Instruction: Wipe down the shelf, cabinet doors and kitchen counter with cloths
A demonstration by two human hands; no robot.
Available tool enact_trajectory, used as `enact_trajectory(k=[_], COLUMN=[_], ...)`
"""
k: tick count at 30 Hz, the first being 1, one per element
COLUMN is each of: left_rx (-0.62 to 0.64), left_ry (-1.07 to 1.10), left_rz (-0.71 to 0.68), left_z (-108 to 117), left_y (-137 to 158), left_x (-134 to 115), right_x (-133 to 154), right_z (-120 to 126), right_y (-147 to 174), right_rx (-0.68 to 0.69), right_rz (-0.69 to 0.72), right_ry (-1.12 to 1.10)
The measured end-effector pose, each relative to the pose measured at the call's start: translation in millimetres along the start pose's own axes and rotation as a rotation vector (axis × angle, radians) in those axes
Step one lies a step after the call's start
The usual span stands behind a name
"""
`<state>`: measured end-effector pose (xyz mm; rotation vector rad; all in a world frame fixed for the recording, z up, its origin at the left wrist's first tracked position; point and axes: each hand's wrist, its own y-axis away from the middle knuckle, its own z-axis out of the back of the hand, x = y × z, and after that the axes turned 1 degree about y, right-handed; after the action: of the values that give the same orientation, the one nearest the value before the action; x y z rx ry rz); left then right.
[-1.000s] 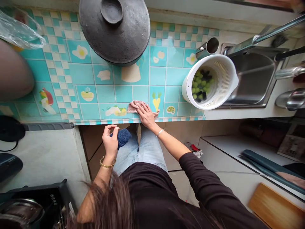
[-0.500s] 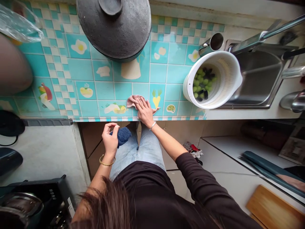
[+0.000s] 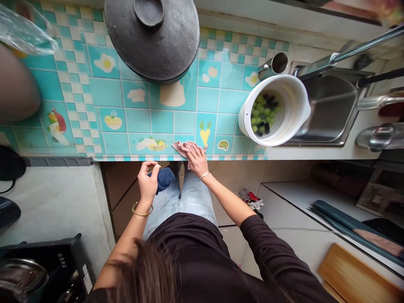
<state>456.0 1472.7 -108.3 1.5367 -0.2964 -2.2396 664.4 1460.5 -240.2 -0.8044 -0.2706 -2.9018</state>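
Observation:
At the counter's front edge, my right hand [image 3: 197, 162] presses on a crumpled pink cloth [image 3: 182, 148], its fingers laid over the fabric. Part of the cloth shows to the left of the fingers, and the rest is under the hand. My left hand [image 3: 148, 181] is held just in front of the counter, thumb and forefinger curled together. A fuzzy dark blue cloth [image 3: 165, 179] bulges out from the palm side of that hand. The hand itself hides the other end of the blue cloth. Beneath the right hand is the turquoise tiled counter [image 3: 160, 122] with food pictures.
A black lidded pot [image 3: 158, 46] stands at the back. To the right, a white colander bowl [image 3: 296, 122] holds green and dark grapes beside a steel cup [image 3: 274, 65] and a sink [image 3: 328, 109]. A stove [image 3: 47, 256] sits lower left, a wooden board [image 3: 356, 273] lower right.
My right hand and the pink cloth have moved a little right and toward my body, onto the counter's edge. My left hand and the blue cloth have hardly moved.

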Motion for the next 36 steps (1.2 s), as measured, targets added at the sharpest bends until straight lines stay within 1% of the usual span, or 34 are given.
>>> enact_trajectory(k=[2,5,7,9,11,13,15,16,18,20,23,24,26,28,30,34,36], left_rx=[0.030,0.067,0.109,0.169,0.231,0.262,0.241,0.217,0.169,0.141,0.159,0.168,0.165,0.131,0.084,-0.005,-0.040], left_ry=[-0.016,-0.046,-0.074,-0.109,-0.149,-0.180,-0.218,-0.243,-0.299,-0.344,-0.395,-0.416,-0.430,-0.362,-0.244,-0.096,-0.045], left_rz=[0.007,-0.007,0.007,0.053,0.095,0.100,0.080,0.068,0.042,0.013,-0.024,-0.024,0.007,0.068,0.125,0.189,0.226], left_z=[-3.3,-10.5,-19.5,-34.4,-55.2,-78.6,-99.3,-107.4,-118.4,-124.0,-128.5,-129.7,-131.5,-132.3,-132.8,-137.7,-143.1], left_y=[-1.1,-7.1,-17.0,-31.2,-46.0,-56.7,-60.8,-60.5,-56.8,-51.7,-47.1,-47.0,-48.9,-52.9,-58.0,-69.0,-74.7], left_x=[2.6,10.5,17.7,24.6,30.1,33.7,36.0,36.9,38.2,38.8,39.5,40.1,42.3,45.0,47.0,45.0,42.6], right_x=[2.8,12.7,13.6,4.2,-12.4,-27.8,-35.2,-35.3,-30.2,-22.3,-13.0,-11.0,-7.5,-3.3,2.5,15.1,18.7], right_z=[-2.8,-10.6,-11.0,-4.8,5.8,16.3,23.1,24.7,25.1,23.3,19.9,19.0,17.5,16.5,16.0,15.8,15.5], right_y=[-2.1,-29.3,-38.2,-25.6,2.8,31.1,45.4,45.9,36.5,20.5,-1.3,-6.7,-15.1,-22.1,-29.3,-44.8,-52.7], right_rx=[-0.002,-0.031,-0.038,-0.026,-0.019,-0.020,-0.040,-0.059,-0.110,-0.164,-0.208,-0.211,-0.202,-0.189,-0.176,-0.162,-0.184], right_rz=[-0.012,-0.068,-0.071,-0.026,-0.004,-0.028,-0.068,-0.088,-0.143,-0.247,-0.427,-0.461,-0.477,-0.485,-0.538,-0.755,-0.817], right_ry=[0.005,-0.014,-0.027,-0.032,-0.028,-0.025,-0.034,-0.048,-0.086,-0.108,-0.086,-0.079,-0.090,-0.136,-0.216,-0.403,-0.453])
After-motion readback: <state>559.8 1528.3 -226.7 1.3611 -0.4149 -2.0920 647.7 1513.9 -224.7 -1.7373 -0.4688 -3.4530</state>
